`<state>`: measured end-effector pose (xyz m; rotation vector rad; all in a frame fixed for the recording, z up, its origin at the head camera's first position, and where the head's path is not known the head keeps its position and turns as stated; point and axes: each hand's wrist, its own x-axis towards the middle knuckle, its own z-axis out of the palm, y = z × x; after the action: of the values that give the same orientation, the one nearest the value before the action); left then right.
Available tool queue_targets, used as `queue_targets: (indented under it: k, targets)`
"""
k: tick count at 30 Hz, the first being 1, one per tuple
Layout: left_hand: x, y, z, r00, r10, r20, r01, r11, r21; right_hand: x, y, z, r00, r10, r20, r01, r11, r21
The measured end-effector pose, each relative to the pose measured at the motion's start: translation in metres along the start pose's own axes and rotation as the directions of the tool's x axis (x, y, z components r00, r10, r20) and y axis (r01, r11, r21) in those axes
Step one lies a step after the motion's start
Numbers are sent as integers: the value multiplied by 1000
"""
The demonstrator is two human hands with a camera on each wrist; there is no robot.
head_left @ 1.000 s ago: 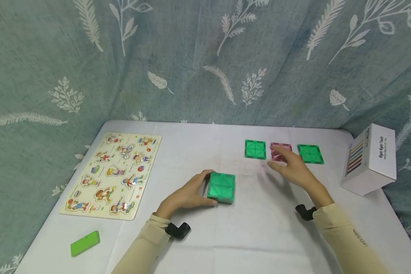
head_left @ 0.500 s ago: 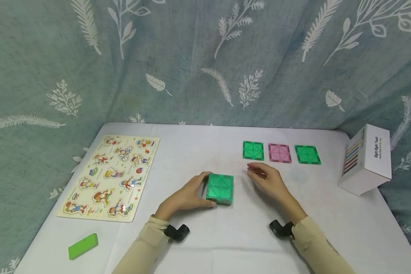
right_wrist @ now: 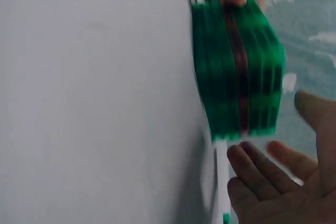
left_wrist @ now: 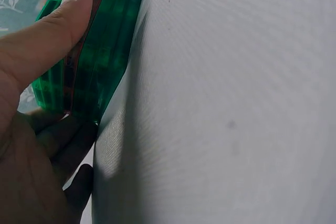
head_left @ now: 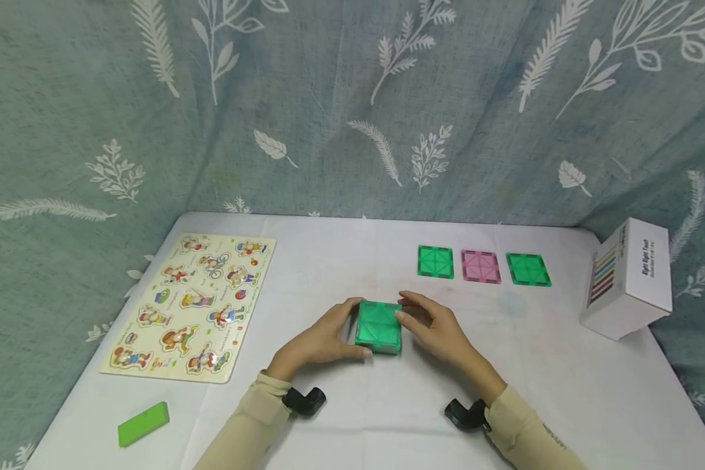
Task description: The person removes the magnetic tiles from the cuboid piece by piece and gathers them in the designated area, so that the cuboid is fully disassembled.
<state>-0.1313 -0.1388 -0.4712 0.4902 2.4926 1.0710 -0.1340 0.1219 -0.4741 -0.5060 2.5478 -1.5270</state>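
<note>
Since one second ago, the person's right hand [head_left: 439,331] has moved back from the square pink translucent plastic tile [head_left: 480,267] to the square stack of translucent, mostly green plastic tiles [head_left: 378,326], while the left hand [head_left: 320,343] stays at this stack.

Nearest to the person, at the left, a light-green rectangular block [head_left: 143,424] lies on the white cloth-covered desk [head_left: 382,418]. Further in, the stack is at the middle, between both hands; the wrist views show one reddish layer inside. The left hand grips it, thumb at the near side, fingers toward the far side. The right hand holds nothing: its thumb and fingers are spread wide beside the stack. Whether the thumb tip touches, I cannot tell surely.

Important is this relation: the stack lies directly to the left of the right hand, and its square top gives no long axis. The right hand is also nearer to the loose tiles.

Farther left lies a cream-coloured puzzle board [head_left: 201,317] with colourful figures; at the far right stands a white cardboard box [head_left: 628,277]. Near the far edge, the pink tile lies between two square green translucent tiles [head_left: 436,262], all apart.
</note>
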Motion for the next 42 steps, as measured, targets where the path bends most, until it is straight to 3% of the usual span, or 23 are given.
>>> queue_targets:
  k: [5, 12, 27, 35, 42]
  targets:
    - [-1, 2, -1, 1000, 8, 9, -8, 1000, 3, -2, -8, 6, 994, -53, 95, 61, 995, -74]
    - [-4, 6, -4, 1000, 5, 8, -5, 1000, 8, -2, -13, 9, 988, -47, 145, 72, 983, -170]
    - [-3, 7, -3, 1000, 10, -3, -10, 1000, 8, 2, -10, 9, 988, -85, 131, 108, 978, -178]
    - [-2, 6, -1, 999, 36, -3, -36, 999, 18, 2, -10, 9, 990, -66, 126, 89, 978, -187]
    - [-4, 7, -1, 1000, 11, 13, -11, 1000, 21, 3, -8, 11, 991, -73, 111, 93, 979, -184]
